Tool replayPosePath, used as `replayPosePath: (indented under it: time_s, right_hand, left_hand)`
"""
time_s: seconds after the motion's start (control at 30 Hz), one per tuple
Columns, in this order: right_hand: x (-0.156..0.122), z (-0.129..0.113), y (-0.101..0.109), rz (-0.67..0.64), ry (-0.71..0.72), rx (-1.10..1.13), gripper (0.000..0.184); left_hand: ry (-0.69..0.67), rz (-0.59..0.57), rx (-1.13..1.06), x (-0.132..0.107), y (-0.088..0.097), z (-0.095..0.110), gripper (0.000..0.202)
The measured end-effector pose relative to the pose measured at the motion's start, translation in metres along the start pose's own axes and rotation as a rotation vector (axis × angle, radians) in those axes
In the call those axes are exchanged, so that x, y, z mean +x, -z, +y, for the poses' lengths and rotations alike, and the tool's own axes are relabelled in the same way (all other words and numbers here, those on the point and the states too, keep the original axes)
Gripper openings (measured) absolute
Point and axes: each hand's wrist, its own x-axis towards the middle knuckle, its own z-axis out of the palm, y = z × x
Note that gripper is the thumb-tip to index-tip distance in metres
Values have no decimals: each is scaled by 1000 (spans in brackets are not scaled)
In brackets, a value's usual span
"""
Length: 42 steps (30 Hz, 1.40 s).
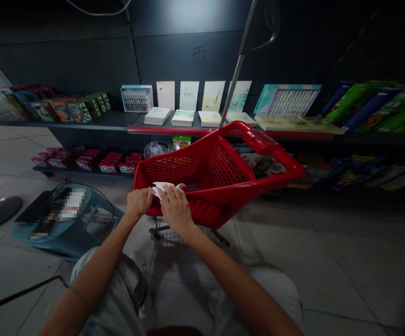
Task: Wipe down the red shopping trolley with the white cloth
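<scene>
A red plastic shopping cart (pixel 219 172) stands on the tiled floor in front of me, its basket tilted up to the right. My left hand (pixel 138 201) is closed on the near rim of the cart's basket. My right hand (pixel 175 208) presses a white cloth (pixel 161 187) flat against that same rim, fingers together on top of it. Only a small crumpled part of the cloth shows between the two hands.
A metal pole (pixel 235 74) rises behind the cart. Dark shelves (pixel 118 122) carry books, cards and boxed goods, with red boxes (pixel 94 161) on the lower shelf. A teal plastic chair (pixel 73 219) with items on it sits to the left. My knees are at the bottom.
</scene>
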Motion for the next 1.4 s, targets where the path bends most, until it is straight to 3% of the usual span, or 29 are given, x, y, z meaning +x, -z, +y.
replayPosePath:
  time_s: [0.33,0.57,0.7,0.83,1.1,1.3,1.4]
  right_hand:
    - [-23,39,15,98,-6,-90,42]
    - [-45,86,58,175,-39,-174,36]
    - [-63,112,78,296,-49,-221,35]
    - [-77,127,87,450,-160,-333,24]
    - [-72,124,86,467,-239,-291,24]
    - [-57,114,75,422,-321,-275,29]
    - [-49,111,72,408,-340,-263,30]
  left_hand:
    - [-95,-28,30,-1,1,-2,55]
    - [-119,21,19,1,-3,-9,60]
    - [-115,21,29,3,-4,-9,62]
    - [-96,9,37,3,-2,-6,64]
    - [-43,29,12,8,-5,-2,62]
    - [-203,274,-112,11,-8,-1,53]
    - [-247,304,-149,7,-11,2,41]
